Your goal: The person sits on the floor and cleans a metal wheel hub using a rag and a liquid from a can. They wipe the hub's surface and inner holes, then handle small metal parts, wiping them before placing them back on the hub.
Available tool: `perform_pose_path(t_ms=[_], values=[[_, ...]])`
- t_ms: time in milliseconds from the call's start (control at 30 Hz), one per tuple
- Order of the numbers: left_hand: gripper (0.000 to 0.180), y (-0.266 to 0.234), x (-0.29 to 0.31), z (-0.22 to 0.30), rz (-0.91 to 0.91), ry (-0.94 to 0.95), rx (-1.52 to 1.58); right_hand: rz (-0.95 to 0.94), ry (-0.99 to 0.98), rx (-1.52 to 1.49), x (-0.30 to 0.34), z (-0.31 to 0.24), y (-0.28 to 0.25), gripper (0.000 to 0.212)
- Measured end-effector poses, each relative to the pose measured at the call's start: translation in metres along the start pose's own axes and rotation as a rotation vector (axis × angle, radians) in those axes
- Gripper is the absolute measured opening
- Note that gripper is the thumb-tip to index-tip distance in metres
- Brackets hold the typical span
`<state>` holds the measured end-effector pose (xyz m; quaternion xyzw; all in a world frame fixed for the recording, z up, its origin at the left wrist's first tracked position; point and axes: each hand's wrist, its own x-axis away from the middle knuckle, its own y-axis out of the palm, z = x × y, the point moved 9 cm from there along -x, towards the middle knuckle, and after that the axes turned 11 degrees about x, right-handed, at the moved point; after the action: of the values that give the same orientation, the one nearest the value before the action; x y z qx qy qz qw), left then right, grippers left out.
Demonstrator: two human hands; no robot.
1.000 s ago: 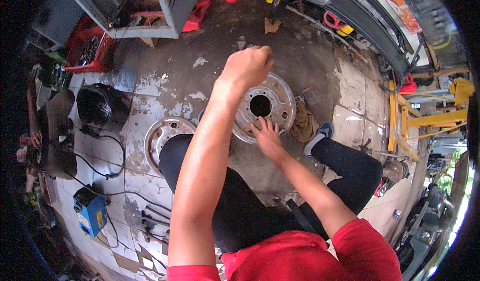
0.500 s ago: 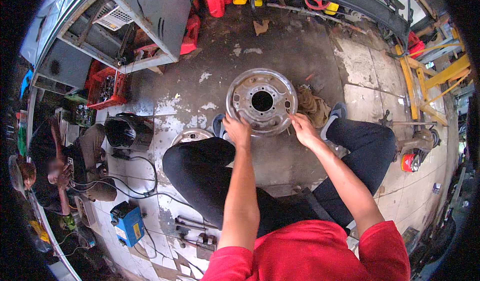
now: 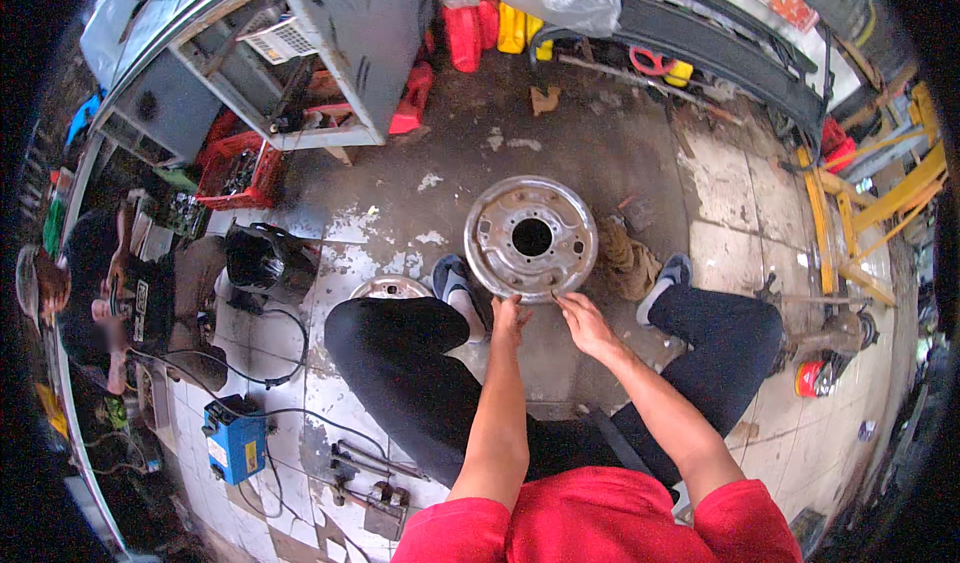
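A bare steel wheel rim (image 3: 530, 272), worn and brownish in places, stands in front of me between my feet, its round centre hole facing up. My left hand (image 3: 509, 317) is closed on the rim's near edge, with the fingers partly hidden. Just to its right, my right hand (image 3: 588, 325) reaches the same edge with its fingertips pinched together. Whatever those fingertips hold, if anything, is too small to make out. A crumpled brown cloth (image 3: 627, 258) lies against the right side of the rim.
A second wheel rim (image 3: 392, 286) lies beside my left knee. Left of me are a black bucket (image 3: 268, 263), a blue machine (image 3: 236, 441) with cables, metal tools (image 3: 375, 463) and a seated person (image 3: 120, 303). A red can (image 3: 812, 378) and yellow stand (image 3: 850, 203) are at right.
Both hands have come nearer to me and closer together along the rim's near edge. My left hand has moved from the rim's left side, and the rim appears turned. The view has shifted slightly.
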<state>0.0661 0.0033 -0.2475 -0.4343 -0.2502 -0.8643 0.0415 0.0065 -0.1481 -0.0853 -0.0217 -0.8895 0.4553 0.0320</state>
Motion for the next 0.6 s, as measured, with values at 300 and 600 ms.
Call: perform_pose_path(t_ms=[300,600], values=[[0.067,-0.002,0.050,0.043,0.314,0.396,-0.529,0.074,0.024,0.039,0.001,0.006,-0.018,0.032],[0.051,0.035,0.070,0.087,0.128,0.673,-0.416,0.183,0.376,-0.382,-0.026,0.033,-0.014,0.038]])
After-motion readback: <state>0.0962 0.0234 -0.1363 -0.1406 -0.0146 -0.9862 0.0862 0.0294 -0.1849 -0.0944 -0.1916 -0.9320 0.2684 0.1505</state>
